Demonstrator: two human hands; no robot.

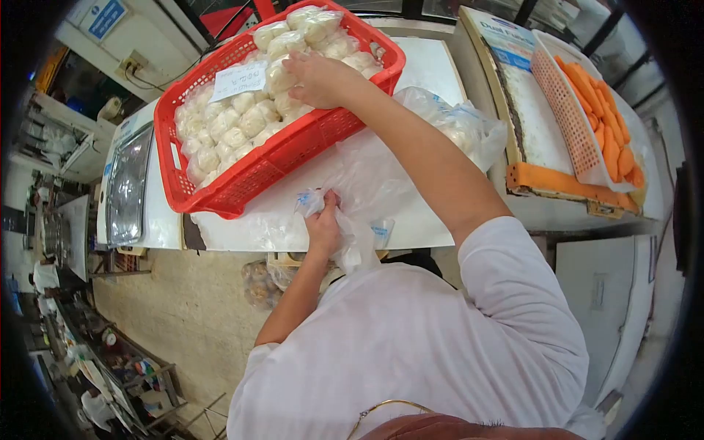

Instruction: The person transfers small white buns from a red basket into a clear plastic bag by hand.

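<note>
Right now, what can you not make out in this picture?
Head view, paper note: writing too small to read.
Head view, right hand in red basket: its own palm hides whether it grips anything.
Head view, plastic bag in left hand: crumpled film hides any contents.

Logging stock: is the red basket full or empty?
Full: wrapped white packs fill the red basket to the rim, right hand on them; left hand grips a plastic bag.
</note>
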